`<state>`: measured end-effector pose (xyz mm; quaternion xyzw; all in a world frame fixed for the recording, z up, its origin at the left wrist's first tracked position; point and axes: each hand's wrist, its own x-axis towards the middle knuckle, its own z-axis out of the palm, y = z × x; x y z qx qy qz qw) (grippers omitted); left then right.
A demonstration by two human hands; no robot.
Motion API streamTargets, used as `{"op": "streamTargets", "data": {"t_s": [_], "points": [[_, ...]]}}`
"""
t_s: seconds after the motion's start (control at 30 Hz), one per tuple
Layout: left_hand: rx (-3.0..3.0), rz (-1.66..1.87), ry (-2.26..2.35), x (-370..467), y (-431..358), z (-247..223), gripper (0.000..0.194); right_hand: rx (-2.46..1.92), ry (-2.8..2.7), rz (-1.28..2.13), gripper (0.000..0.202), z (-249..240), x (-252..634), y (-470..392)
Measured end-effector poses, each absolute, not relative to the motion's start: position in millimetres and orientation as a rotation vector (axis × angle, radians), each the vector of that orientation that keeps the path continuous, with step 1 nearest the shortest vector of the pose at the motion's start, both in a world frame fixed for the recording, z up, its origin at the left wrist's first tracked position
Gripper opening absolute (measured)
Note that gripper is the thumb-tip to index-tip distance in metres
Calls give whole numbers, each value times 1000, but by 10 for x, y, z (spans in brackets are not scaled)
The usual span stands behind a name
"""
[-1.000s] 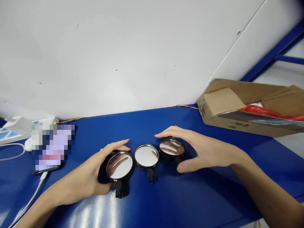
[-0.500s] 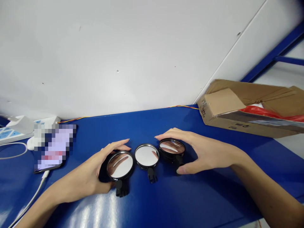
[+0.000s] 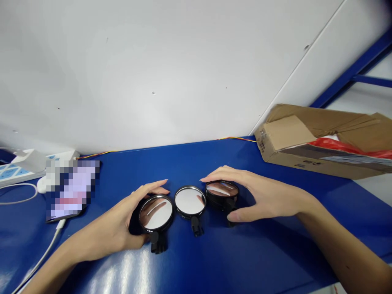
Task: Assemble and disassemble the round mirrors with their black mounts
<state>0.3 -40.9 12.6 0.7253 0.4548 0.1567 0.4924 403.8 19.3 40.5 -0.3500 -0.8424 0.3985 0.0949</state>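
Three small round mirrors with black rims and short black clamp stems are lined up on the blue table [image 3: 196, 163]. My left hand [image 3: 119, 224] curls around the left mirror [image 3: 157, 213], fingers along its far side and thumb by its near edge. Between the hands lies the middle mirror [image 3: 190, 201], its stem toward me, touched by neither hand. My right hand [image 3: 263, 196] grips the right mirror [image 3: 222, 188], with fingers over the far rim and the thumb at its stem. This mirror looks more tilted than the other two.
At the left, a phone [image 3: 73, 190] with a blurred screen lies on a white charging cable [image 3: 52, 241], near a white power strip [image 3: 18, 173]. An open cardboard box [image 3: 290, 157] with red plastic inside stands at the right. A white wall [image 3: 183, 61] rises behind.
The right mirror tilts slightly more, with my right thumb a little higher at its stem. The left hand and middle mirror stay put; the view shifts slightly.
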Motion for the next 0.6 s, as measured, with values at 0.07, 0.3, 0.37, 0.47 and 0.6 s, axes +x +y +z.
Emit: {"op": "streamTargets", "data": {"t_s": [0.07,0.3,0.37,0.47,0.6], "points": [[1760,377,1101,8,-400,125,107,-1041,-2452,1218,65,415,4036,196],[1740,385,1106,-22,-408,95,110,-1088,-2311,1067,49,366,3972,177],[1734,385,1108,-26,-411,92,111,-1114,-2305,978,49,349,3948,169],[1732,385,1108,-22,-404,88,111,-1148,-2287,890,45,328,3925,167],[1744,382,1113,-9,-392,79,111,-1224,-2285,819,38,299,3920,184]]}}
